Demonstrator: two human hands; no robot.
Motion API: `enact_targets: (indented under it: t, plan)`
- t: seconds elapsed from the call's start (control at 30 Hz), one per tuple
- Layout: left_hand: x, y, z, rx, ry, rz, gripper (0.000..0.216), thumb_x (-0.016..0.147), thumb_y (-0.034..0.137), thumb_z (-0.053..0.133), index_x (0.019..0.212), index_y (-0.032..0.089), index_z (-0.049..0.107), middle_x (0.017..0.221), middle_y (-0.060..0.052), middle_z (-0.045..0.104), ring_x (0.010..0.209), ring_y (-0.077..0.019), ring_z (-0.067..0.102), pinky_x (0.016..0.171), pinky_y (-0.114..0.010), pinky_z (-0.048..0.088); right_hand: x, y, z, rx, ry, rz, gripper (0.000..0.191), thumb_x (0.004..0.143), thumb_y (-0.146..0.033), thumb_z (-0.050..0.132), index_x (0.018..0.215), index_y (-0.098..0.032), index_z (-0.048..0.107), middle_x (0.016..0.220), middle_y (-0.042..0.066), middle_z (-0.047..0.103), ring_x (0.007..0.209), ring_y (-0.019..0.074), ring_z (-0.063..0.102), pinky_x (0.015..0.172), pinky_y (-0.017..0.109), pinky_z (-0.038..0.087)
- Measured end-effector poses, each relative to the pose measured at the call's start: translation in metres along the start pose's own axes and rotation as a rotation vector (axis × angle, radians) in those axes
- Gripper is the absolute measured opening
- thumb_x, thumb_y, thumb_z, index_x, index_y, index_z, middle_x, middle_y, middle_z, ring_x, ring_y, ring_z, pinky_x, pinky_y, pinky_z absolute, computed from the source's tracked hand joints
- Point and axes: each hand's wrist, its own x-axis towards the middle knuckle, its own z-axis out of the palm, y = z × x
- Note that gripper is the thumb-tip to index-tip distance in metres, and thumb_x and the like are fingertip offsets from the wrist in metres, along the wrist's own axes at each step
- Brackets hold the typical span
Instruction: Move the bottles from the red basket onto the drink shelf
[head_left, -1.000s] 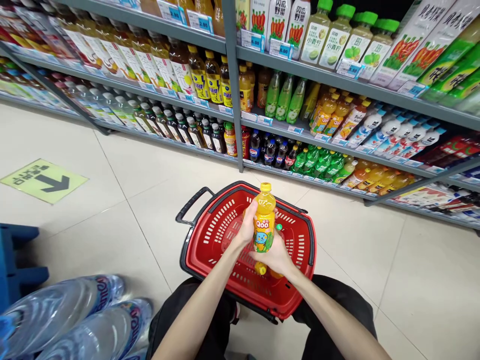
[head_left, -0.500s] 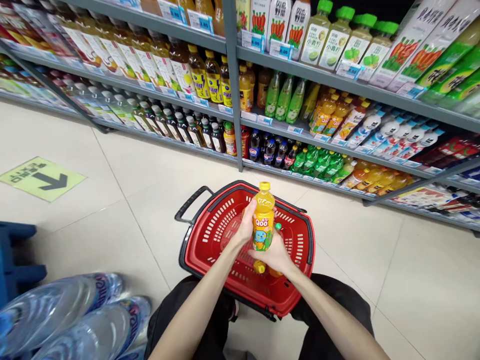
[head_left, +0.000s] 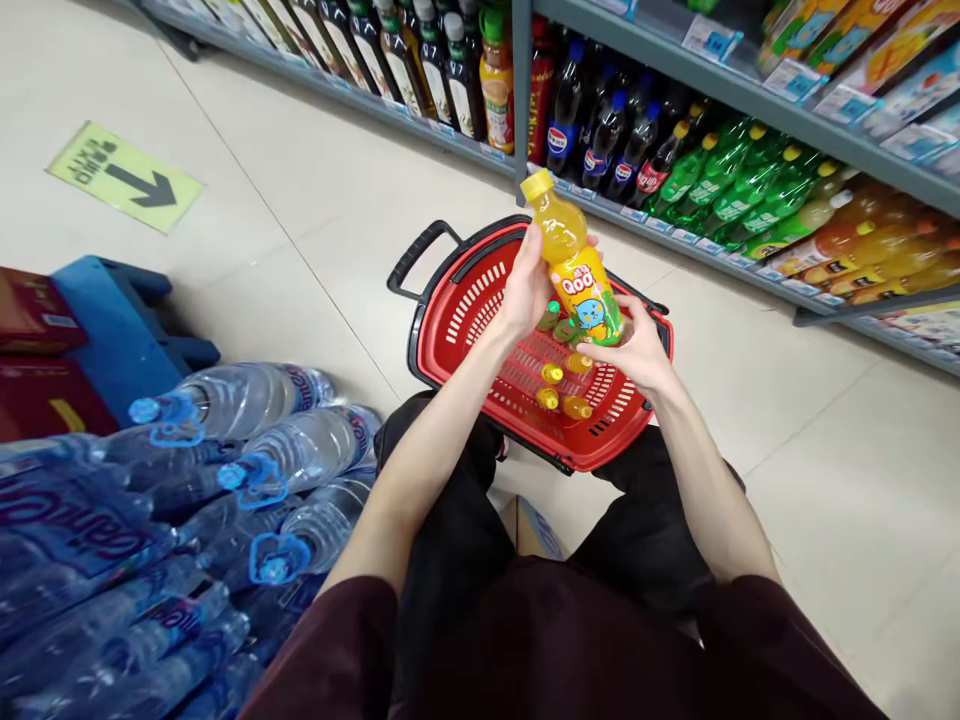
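Both hands hold one orange Qoo juice bottle [head_left: 576, 266] with a yellow cap, tilted to the left above a red shopping basket [head_left: 457, 310]. My left hand [head_left: 525, 290] grips the bottle's upper part from the left. My right hand [head_left: 634, 350] wraps round its lower end from the right. Inside the basket lie several small bottles [head_left: 562, 385] with yellow and green caps, partly hidden under my hands. The basket stands on the tiled floor in front of my knees, its black handle [head_left: 420, 255] folded to the left.
Shelves of drink bottles [head_left: 637, 140] run along the back and right. Large water bottles [head_left: 247, 450] lie stacked at the lower left, beside a blue stool [head_left: 127, 320] and red boxes [head_left: 34, 350]. A yellow arrow sticker [head_left: 124, 178] marks the floor.
The view has tipped downward and nearer. The bottle, upright before, now leans left, and my right hand has slid to its lower end.
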Motion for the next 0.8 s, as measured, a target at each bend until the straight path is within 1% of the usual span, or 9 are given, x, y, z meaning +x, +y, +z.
enact_targets:
  t: [0.1,0.2,0.27,0.37,0.43,0.53,0.57,0.67,0.8]
  plan:
    - [0.004,-0.006,-0.002,0.013,0.041,0.022,0.061,0.097,0.066,0.05,0.137,0.021,0.058,0.127,-0.014,0.071,0.124,-0.0326,0.067,0.104,-0.049,0.053,0.001,0.003,0.003,0.048,-0.013,-0.013,0.074,0.055,-0.03,0.097,0.115,-0.023,0.053,0.106,0.004,0.072,0.097,0.0236,0.073,0.092,0.048,0.059]
    - [0.005,-0.007,-0.005,0.007,0.049,0.041,0.066,0.098,0.069,0.048,0.141,0.02,0.054,0.125,-0.014,0.072,0.124,-0.0326,0.067,0.103,-0.049,0.053,-0.001,-0.003,0.01,0.109,0.001,0.016,0.073,0.054,-0.024,0.097,0.114,-0.023,0.055,0.1,0.001,0.074,0.091,0.0205,0.073,0.086,0.043,0.06]
    - [0.004,-0.005,-0.005,-0.007,0.088,0.053,0.067,0.096,0.07,0.051,0.143,0.022,0.053,0.123,-0.013,0.073,0.124,-0.0332,0.067,0.102,-0.048,0.054,-0.005,-0.01,0.015,0.177,0.01,0.06,0.069,0.055,-0.02,0.096,0.113,-0.024,0.058,0.096,-0.001,0.074,0.08,0.0168,0.071,0.072,0.034,0.06]
    - [0.004,0.004,-0.003,-0.052,0.146,0.057,0.067,0.092,0.071,0.057,0.143,0.027,0.054,0.121,-0.012,0.074,0.123,-0.0332,0.068,0.1,-0.046,0.055,-0.012,-0.021,0.023,0.29,-0.004,0.137,0.056,0.063,-0.02,0.093,0.108,-0.028,0.061,0.083,-0.005,0.072,0.057,0.0108,0.059,0.047,0.022,0.044]
    - [0.003,0.012,-0.001,-0.085,0.14,0.063,0.066,0.092,0.071,0.058,0.142,0.029,0.055,0.12,-0.011,0.074,0.12,-0.0325,0.069,0.097,-0.045,0.056,-0.016,-0.026,0.03,0.372,-0.031,0.169,0.044,0.069,-0.022,0.089,0.104,-0.028,0.063,0.08,-0.005,0.071,0.05,0.009,0.051,0.042,0.021,0.037]
    - [0.001,0.023,0.002,-0.138,0.068,0.074,0.066,0.09,0.07,0.061,0.139,0.027,0.056,0.118,-0.012,0.075,0.112,-0.0308,0.073,0.093,-0.044,0.058,-0.019,-0.027,0.039,0.539,-0.095,0.2,0.027,0.078,-0.033,0.081,0.1,-0.026,0.066,0.08,-0.002,0.071,0.047,0.0092,0.045,0.043,0.024,0.036]
    - [0.001,0.025,0.002,-0.156,0.04,0.075,0.066,0.089,0.069,0.063,0.138,0.027,0.056,0.117,-0.012,0.075,0.109,-0.0302,0.073,0.092,-0.043,0.058,-0.019,-0.027,0.041,0.593,-0.122,0.217,0.026,0.082,-0.04,0.077,0.099,-0.024,0.066,0.077,-0.001,0.071,0.046,0.0096,0.043,0.043,0.026,0.036]
    - [0.0,0.03,-0.001,-0.182,-0.01,0.076,0.064,0.088,0.066,0.065,0.137,0.026,0.056,0.115,-0.011,0.076,0.104,-0.0287,0.075,0.089,-0.042,0.059,-0.018,-0.025,0.048,0.697,-0.181,0.283,0.037,0.086,-0.058,0.066,0.097,-0.022,0.066,0.064,-0.001,0.065,0.046,0.0114,0.039,0.046,0.028,0.037]
    - [-0.002,0.032,-0.004,-0.179,-0.01,0.065,0.064,0.087,0.064,0.068,0.136,0.024,0.054,0.11,-0.009,0.076,0.101,-0.0285,0.075,0.087,-0.043,0.06,-0.02,-0.021,0.059,0.791,-0.237,0.369,0.06,0.089,-0.076,0.049,0.094,-0.019,0.067,0.055,0.0,0.061,0.046,0.0147,0.041,0.048,0.027,0.034]
